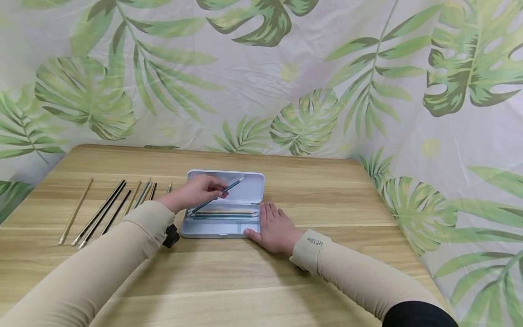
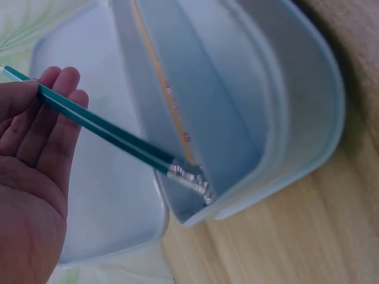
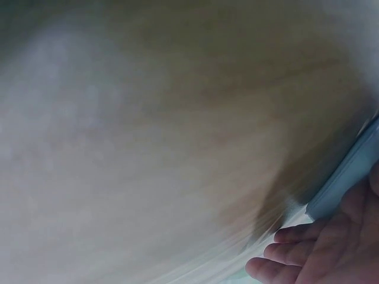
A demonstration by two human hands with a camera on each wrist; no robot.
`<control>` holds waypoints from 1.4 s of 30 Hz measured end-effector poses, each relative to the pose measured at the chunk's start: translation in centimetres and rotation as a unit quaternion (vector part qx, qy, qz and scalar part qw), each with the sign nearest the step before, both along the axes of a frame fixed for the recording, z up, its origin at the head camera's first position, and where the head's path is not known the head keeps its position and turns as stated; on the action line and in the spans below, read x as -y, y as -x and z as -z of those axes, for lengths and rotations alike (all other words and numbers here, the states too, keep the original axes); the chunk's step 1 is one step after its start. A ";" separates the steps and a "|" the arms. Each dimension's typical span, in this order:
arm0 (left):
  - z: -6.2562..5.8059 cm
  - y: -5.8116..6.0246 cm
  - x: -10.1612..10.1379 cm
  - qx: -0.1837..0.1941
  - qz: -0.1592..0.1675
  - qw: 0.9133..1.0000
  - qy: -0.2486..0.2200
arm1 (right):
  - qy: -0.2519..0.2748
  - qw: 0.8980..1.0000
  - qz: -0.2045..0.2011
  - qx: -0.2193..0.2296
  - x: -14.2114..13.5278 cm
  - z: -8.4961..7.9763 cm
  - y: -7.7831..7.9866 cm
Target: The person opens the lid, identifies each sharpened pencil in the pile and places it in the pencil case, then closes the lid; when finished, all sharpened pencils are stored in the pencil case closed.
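Observation:
My left hand (image 1: 200, 190) pinches a dark green pencil (image 2: 112, 131) between thumb and fingers. The pencil slants over an open pale blue pencil case (image 1: 212, 227), its metal-banded end low inside the left end of the long compartment. In that compartment lie several pencils (image 1: 224, 214), among them a yellow-orange one (image 2: 166, 92). My right hand (image 1: 275, 227) rests against the case's right end with straight fingers, the thumb at its front corner. In the right wrist view only part of this hand and a strip of the case (image 3: 343, 183) show.
Left of the case, several loose pencils lie on the wooden table (image 1: 245, 281), including a natural wood one (image 1: 75, 211) and black ones (image 1: 116, 211). My left forearm partly covers them. The case's lid (image 1: 251, 186) leans back open. A leaf-patterned cloth (image 1: 253, 81) hangs behind the table.

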State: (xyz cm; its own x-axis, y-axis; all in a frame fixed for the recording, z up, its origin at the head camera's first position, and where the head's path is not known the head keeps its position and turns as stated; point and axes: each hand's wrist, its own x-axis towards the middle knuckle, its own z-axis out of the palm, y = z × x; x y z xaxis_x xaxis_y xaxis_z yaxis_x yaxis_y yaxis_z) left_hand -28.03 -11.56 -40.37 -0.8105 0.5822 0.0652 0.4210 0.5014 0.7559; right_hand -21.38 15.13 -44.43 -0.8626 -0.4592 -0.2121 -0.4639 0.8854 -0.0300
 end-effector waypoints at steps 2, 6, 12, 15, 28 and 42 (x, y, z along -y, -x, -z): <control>0.2 0.1 -0.2 -0.011 0.003 1.000 0.009 | -0.003 1.000 0.000 0.001 0.0 0.1 0.1; 0.5 0.1 -0.5 -0.021 0.018 0.999 0.026 | -0.009 1.000 0.003 0.007 0.0 0.2 0.1; 0.6 0.0 -1.0 -0.034 0.058 0.996 0.065 | -0.009 1.000 0.001 0.004 -0.1 0.2 0.2; 0.8 0.0 -1.4 -0.050 0.078 0.993 0.078 | -0.007 1.000 -0.002 -0.002 -0.1 0.3 0.2; 1.9 -0.6 -1.7 -0.034 0.058 0.995 0.075 | -0.002 1.000 -0.003 -0.001 0.0 0.2 0.1; 0.5 -2.4 6.7 0.060 -0.149 0.984 -0.083 | -0.001 1.000 -0.003 0.007 0.0 -0.1 -0.1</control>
